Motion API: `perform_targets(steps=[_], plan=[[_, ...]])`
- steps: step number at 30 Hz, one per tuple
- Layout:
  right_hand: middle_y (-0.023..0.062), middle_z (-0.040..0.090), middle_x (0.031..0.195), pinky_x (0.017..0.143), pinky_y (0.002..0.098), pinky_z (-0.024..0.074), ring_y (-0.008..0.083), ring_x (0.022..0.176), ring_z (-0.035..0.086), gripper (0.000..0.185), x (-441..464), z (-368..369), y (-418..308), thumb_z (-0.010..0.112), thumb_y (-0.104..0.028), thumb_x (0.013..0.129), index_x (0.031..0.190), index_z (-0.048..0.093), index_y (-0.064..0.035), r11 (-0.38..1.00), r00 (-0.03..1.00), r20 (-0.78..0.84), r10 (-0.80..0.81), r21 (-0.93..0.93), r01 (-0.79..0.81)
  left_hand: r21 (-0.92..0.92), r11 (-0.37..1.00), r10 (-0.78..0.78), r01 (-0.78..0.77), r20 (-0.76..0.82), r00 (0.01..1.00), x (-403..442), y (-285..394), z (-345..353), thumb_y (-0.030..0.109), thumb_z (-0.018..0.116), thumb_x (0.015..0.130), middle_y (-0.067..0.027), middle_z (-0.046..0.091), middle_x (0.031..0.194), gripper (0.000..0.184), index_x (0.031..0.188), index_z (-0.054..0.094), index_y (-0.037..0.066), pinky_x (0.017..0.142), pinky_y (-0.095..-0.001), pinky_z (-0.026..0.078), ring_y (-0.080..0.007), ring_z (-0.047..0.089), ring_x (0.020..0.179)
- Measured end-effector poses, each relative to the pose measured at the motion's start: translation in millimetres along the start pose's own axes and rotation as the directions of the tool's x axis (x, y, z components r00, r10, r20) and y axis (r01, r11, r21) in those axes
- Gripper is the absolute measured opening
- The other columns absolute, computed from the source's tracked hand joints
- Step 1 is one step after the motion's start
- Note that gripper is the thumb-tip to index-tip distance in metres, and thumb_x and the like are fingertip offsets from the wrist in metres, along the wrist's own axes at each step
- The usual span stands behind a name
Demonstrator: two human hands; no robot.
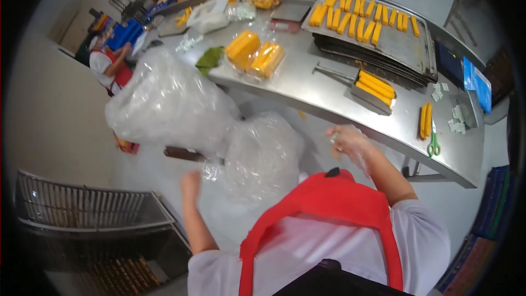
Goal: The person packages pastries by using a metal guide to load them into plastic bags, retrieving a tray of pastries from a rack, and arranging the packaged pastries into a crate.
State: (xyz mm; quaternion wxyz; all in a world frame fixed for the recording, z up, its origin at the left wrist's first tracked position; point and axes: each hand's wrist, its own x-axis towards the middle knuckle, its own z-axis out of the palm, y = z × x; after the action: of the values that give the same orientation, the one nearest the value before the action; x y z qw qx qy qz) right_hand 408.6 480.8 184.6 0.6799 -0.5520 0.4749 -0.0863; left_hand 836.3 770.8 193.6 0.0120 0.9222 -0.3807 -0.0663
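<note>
Motion blur smears the left hand (190,183), left of centre, so I cannot tell whether its fingers are open or closed. The right hand (349,142), right of centre, has curled fingers with a pale bit (334,137) at their tips, too blurred to name; whether they grip it, I cannot tell. The big bag (170,101) partly hides a co-worker (112,63) at upper left, and glare on it and the small bag (263,156) veils any contents. The bottom border cuts off the rack (82,201). The near edge of the table (298,75) slants from upper left to lower right, and floor (315,151) lies open between the small bag and the right hand. The small bag sits mid-frame between both hands, apart from their fingers
</note>
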Motion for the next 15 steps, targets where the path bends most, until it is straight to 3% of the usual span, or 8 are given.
perform_targets(steps=[1, 4, 6, 7, 9, 11, 13, 15], plan=[[0.005, 0.052, 0.07, 0.055, 0.0299, 0.0412, 0.0153, 0.063, 0.052, 0.035, 2, -4, 9, 0.052, -0.001, 0.063, 0.098, 0.055, -0.0033, 0.996, 0.999, -0.014, 0.037, 0.086, -0.036, -0.197, 0.966, 0.147, -0.169, -0.122, 0.982, -10, 9, 20, 0.007, 0.052, 0.077, -0.0197, 0.06, 0.083, 0.018, 0.089, 0.063, 0.0, 0.07, -0.0402, 0.045, -0.0323, 0.058, 0.076], [0.0059, 0.054, 0.072, 0.053, 0.0284, 0.0413, 0.0146, 0.063, 0.053, 0.033, 11, -11, 29, 0.052, 0.0, 0.064, 0.097, 0.055, -0.0019, 0.992, 0.994, -0.042, 0.102, 0.079, -0.098, -0.345, 0.934, 0.048, -0.09, -0.129, 0.99, -14, 42, 19, 0.004, 0.05, 0.076, -0.0198, 0.061, 0.086, 0.023, 0.093, 0.064, 0.002, 0.073, -0.0414, 0.045, -0.034, 0.058, 0.08], [0.006, 0.054, 0.073, 0.053, 0.0269, 0.041, 0.0141, 0.061, 0.053, 0.033, 7, -5, 29, 0.052, 0.0, 0.065, 0.098, 0.055, -0.0008, 0.988, 0.995, -0.059, 0.08, 0.139, -0.072, -0.226, 0.919, 0.258, -0.323, -0.275, 0.926, -7, 39, 33, 0.003, 0.048, 0.074, -0.019, 0.062, 0.088, 0.025, 0.092, 0.065, 0.003, 0.074, -0.0423, 0.046, -0.0334, 0.059, 0.085], [0.0061, 0.055, 0.074, 0.052, 0.0254, 0.0407, 0.0136, 0.06, 0.052, 0.034, 6, -3, 26, 0.053, 0.0, 0.065, 0.099, 0.054, 0.0004, 0.979, 0.995, -0.089, 0.044, 0.201, -0.025, -0.233, 0.922, 0.245, -0.308, -0.265, 0.933, -4, 35, 41, 0.003, 0.048, 0.074, -0.019, 0.062, 0.088, 0.025, 0.092, 0.065, 0.003, 0.074, -0.0423, 0.046, -0.0334, 0.059, 0.085], [0.0059, 0.054, 0.074, 0.051, 0.0246, 0.0401, 0.0127, 0.058, 0.051, 0.034, 1, 0, 17, 0.054, 0.0, 0.065, 0.099, 0.054, 0.0014, 0.982, 0.999, -0.046, -0.007, 0.188, 0.016, 0.043, 0.985, 0.167, -0.169, 0.042, 0.985, 4, 26, 50, 0.002, 0.047, 0.072, -0.0188, 0.062, 0.091, 0.027, 0.091, 0.066, 0.003, 0.077, -0.0421, 0.046, -0.0349, 0.058, 0.087], [0.0057, 0.054, 0.074, 0.051, 0.0239, 0.0395, 0.0119, 0.056, 0.05, 0.034, -4, 0, 10, 0.054, -0.001, 0.065, 0.099, 0.053, 0.0024, 0.98, 0.998, -0.007, -0.06, 0.19, 0.06, 0.034, 0.997, 0.07, -0.069, -0.049, 0.996, 17, 21, 39, 0.008, 0.051, 0.076, -0.0201, 0.061, 0.093, 0.022, 0.09, 0.066, 0.003, 0.08, -0.0391, 0.045, -0.0331, 0.059, 0.09], [0.0051, 0.054, 0.073, 0.05, 0.0236, 0.039, 0.0109, 0.055, 0.05, 0.034, -6, 0, 7, 0.056, -0.003, 0.066, 0.099, 0.054, 0.0027, 0.973, 0.997, 0.009, -0.081, 0.22, 0.077, -0.367, 0.922, 0.067, -0.122, -0.158, 0.985, 15, 40, -18, 0.017, 0.054, 0.081, -0.0161, 0.063, 0.094, 0.021, 0.093, 0.066, 0.004, 0.082, -0.0349, 0.045, -0.0276, 0.06, 0.089], [0.0044, 0.054, 0.072, 0.05, 0.0236, 0.039, 0.0104, 0.055, 0.05, 0.034, -4, -2, 8, 0.056, -0.003, 0.066, 0.1, 0.054, 0.002, 0.979, 0.999, -0.005, -0.046, 0.197, 0.046, -0.848, 0.488, 0.015, -0.208, -0.23, 0.973, -7, 61, -87, 0.02, 0.054, 0.085, -0.0098, 0.058, 0.108, 0.031, 0.107, 0.056, -0.002, 0.085, -0.0314, 0.042, -0.0179, 0.053, 0.099]])
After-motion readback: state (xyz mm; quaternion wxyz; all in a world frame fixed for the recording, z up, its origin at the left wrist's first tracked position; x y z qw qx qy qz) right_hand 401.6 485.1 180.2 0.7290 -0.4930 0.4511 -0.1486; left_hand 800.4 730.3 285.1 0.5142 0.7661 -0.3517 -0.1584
